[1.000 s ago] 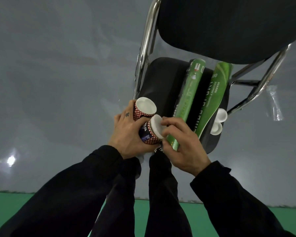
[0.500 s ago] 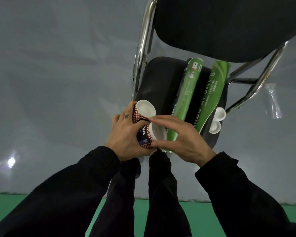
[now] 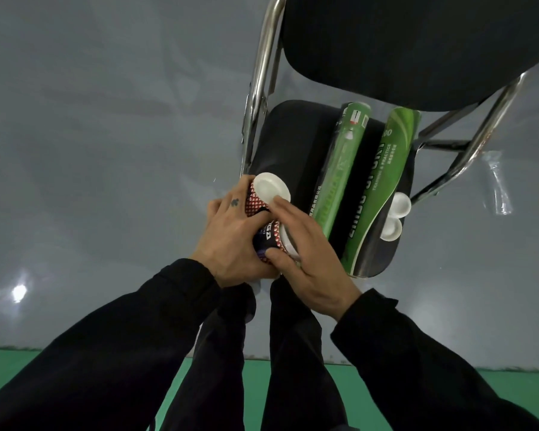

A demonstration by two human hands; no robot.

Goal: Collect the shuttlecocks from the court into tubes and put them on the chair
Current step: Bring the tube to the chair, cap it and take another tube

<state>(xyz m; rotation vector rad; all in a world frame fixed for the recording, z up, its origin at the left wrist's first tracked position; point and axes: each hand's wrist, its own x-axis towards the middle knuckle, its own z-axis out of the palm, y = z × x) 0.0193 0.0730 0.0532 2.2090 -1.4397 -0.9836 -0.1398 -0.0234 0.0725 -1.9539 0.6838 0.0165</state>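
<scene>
A black folding chair (image 3: 296, 141) is seen from above, its seat running away from the viewer. On the right half of the seat two green tubes (image 3: 339, 181) are laid side by side, long axes pointing near to far, with two loose white caps (image 3: 395, 217) just beside the rightmost one. The left half of the seat is bare.

At the near left corner of the seat two red-patterned tubes (image 3: 255, 206) are held upright and bunched together, their long axes roughly toward the camera and white end caps up. They are gripped from the left by the left hand (image 3: 231, 241), fingers curled round both. The right hand (image 3: 308, 244) is laid over the nearer tube's cap, fingers (image 3: 280, 203) stretched to the far cap (image 3: 269, 189), thumb against the tube wall.

The free seat lies just beyond and right of the held pair, so tipping them flat, parallel to the green tubes, is judged the move called for. Whether shuttlecocks are inside cannot be told.
</scene>
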